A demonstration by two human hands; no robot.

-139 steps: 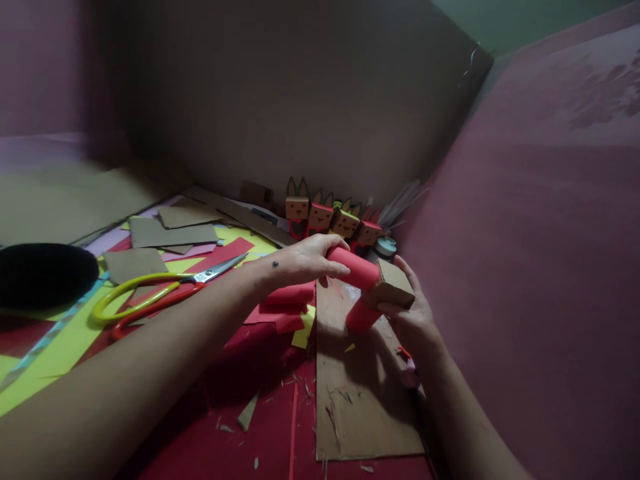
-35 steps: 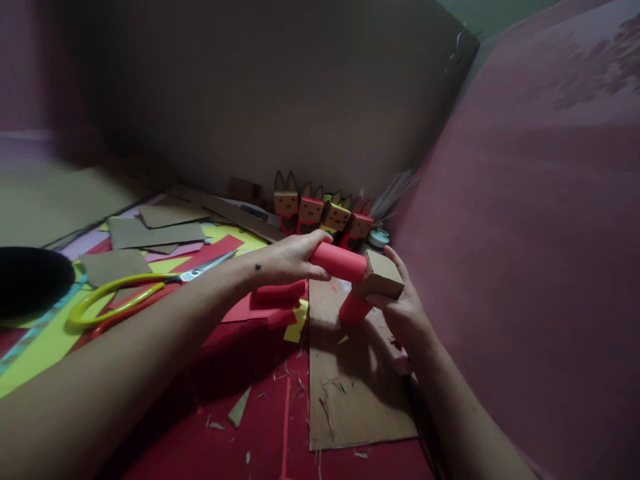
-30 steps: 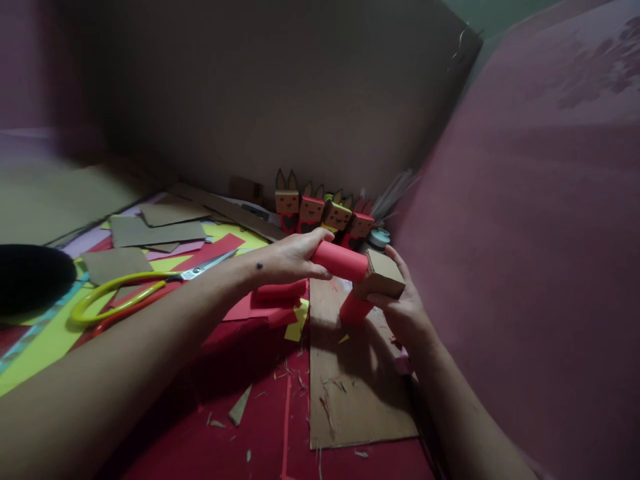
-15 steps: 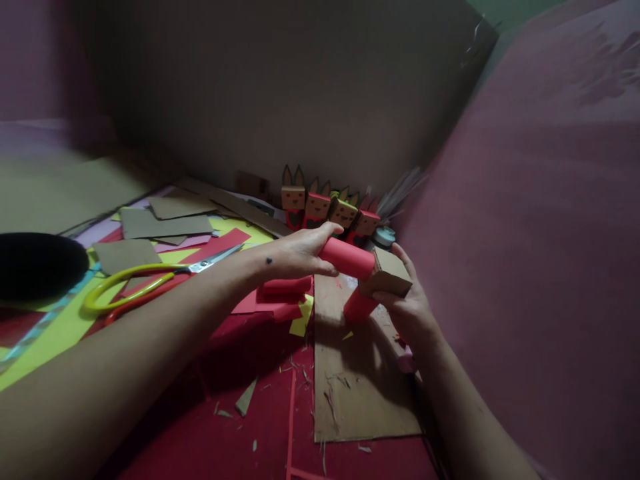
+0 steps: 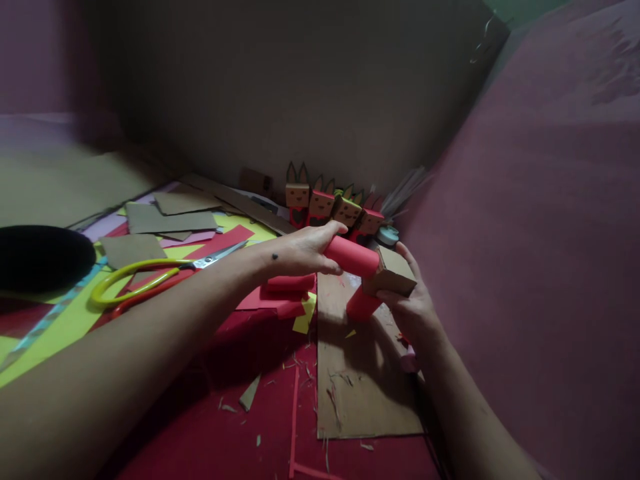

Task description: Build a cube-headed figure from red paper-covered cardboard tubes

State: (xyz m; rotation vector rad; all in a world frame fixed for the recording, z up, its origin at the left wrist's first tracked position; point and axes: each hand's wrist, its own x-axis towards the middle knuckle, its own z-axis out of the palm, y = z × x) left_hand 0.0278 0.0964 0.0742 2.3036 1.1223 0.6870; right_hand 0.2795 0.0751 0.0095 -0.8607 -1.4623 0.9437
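My left hand (image 5: pixel 304 251) is closed round one end of a red paper roll (image 5: pixel 354 257), whose other end presses against a small brown cardboard box (image 5: pixel 395 273). My right hand (image 5: pixel 413 308) grips that box from below and behind. A second red roll (image 5: pixel 361 305) sticks down from under the box. Both hands hover above a brown cardboard sheet (image 5: pixel 363 373) lying on red paper.
Yellow-handled scissors (image 5: pixel 150 279) lie left on yellow and red paper with brown card pieces (image 5: pixel 167 219). More red rolls (image 5: pixel 289 284) lie under my left wrist. Several small eared box figures (image 5: pixel 331 205) stand along the cardboard back wall. A pink surface (image 5: pixel 530 233) rises at right.
Both hands keep the same hold on roll and box. The view has drifted slightly, so everything sits a little further right than a second ago.
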